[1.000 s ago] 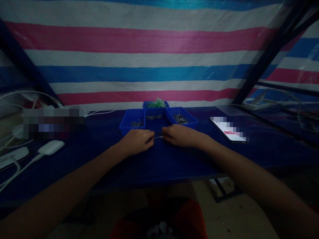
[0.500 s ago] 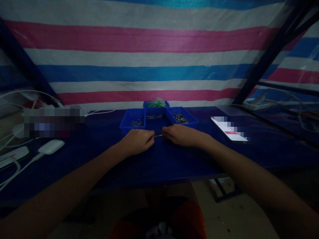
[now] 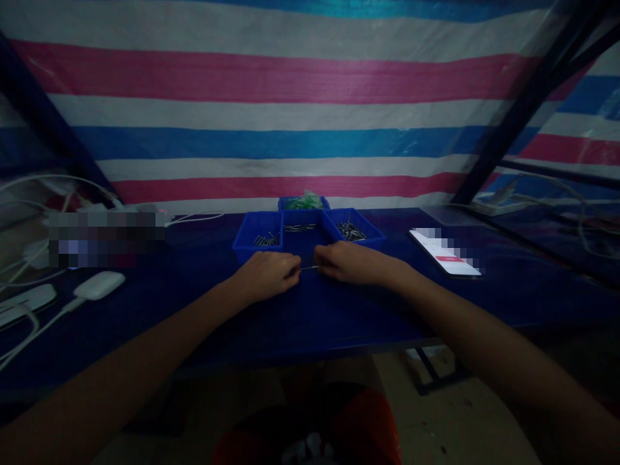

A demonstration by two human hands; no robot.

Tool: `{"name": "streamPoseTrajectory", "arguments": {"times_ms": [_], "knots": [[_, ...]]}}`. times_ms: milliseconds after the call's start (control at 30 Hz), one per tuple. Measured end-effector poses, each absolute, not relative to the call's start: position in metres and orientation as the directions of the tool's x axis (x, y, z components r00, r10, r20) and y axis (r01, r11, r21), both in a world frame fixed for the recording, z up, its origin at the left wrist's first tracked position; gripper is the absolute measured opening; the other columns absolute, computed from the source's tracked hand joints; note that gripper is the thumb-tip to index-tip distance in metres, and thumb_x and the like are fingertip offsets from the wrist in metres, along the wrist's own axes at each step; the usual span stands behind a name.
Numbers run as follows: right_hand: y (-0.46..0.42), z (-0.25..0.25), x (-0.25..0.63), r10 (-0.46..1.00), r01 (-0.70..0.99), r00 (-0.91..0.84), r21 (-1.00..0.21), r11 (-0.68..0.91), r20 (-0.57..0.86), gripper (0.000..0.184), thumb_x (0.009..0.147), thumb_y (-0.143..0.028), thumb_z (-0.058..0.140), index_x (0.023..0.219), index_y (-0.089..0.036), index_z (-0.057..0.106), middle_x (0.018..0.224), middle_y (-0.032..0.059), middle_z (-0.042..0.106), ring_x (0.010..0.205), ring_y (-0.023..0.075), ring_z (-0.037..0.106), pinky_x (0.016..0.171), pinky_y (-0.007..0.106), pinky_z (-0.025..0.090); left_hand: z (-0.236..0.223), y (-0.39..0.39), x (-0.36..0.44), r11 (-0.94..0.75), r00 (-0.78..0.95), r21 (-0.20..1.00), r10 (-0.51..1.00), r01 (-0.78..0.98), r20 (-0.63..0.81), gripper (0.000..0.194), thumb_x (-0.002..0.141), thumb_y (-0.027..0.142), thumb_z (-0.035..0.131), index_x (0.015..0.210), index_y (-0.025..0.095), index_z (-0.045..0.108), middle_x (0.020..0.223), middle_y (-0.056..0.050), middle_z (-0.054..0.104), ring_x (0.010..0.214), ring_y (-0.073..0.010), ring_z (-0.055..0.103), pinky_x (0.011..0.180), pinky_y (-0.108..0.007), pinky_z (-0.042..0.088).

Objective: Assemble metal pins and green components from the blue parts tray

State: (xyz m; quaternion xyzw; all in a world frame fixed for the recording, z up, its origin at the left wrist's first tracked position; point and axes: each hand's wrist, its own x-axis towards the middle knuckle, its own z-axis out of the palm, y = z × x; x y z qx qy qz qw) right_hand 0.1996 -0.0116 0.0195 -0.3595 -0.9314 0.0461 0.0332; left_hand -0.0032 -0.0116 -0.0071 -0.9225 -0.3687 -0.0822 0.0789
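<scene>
My left hand [image 3: 268,274] and my right hand [image 3: 349,263] rest on the dark blue table [image 3: 310,310], knuckles up, fingers curled. Between them runs a thin metal pin [image 3: 310,267]; each hand pinches one end of it. Just behind the hands stand three blue trays side by side: the left tray [image 3: 258,236], the middle tray [image 3: 301,234] and the right tray [image 3: 352,231]. Each holds several small metal pins. The light is dim and the fingertips are hard to make out.
Behind the trays a fourth blue tray [image 3: 304,202] holds green pieces. A phone [image 3: 445,253] with a lit screen lies to the right. White chargers and cables [image 3: 99,286] lie at the left. A striped tarp hangs behind the table, and a dark metal frame rises at the right.
Almost nothing has shifted. Both hands stay in place on the pin, with only a slight drift of the fingers.
</scene>
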Motion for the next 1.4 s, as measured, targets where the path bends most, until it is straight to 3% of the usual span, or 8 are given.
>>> {"name": "streamPoseTrajectory", "arguments": {"times_ms": [1067, 1400], "knots": [[-0.008, 0.0172, 0.2003, 0.682, 0.681, -0.731, -0.038, 0.731, 0.031, 0.022, 0.086, -0.02, 0.032, 0.088, -0.014, 0.053, 0.078, 0.0089, 0.062, 0.068, 0.015, 0.056, 0.061, 0.026, 0.036, -0.006, -0.014, -0.0032, -0.708, 0.712, -0.112, 0.667, 0.698, 0.222, 0.024, 0.087, 0.027, 0.032, 0.077, 0.018, 0.051, 0.072, -0.001, 0.06, 0.061, -0.013, 0.054, 0.051, -0.026, 0.03], [-0.008, 0.0184, 0.2002, 0.667, 0.666, -0.745, -0.06, 0.744, 0.004, 0.013, 0.079, -0.019, 0.045, 0.085, -0.015, 0.055, 0.074, 0.0056, 0.061, 0.065, 0.0136, 0.053, 0.057, 0.024, 0.035, -0.0061, -0.0138, -0.0019, -0.71, 0.711, -0.096, 0.67, 0.698, 0.215, 0.02, 0.084, 0.027, 0.036, 0.079, 0.018, 0.053, 0.073, -0.001, 0.058, 0.063, -0.013, 0.054, 0.052, -0.024, 0.032]]}}
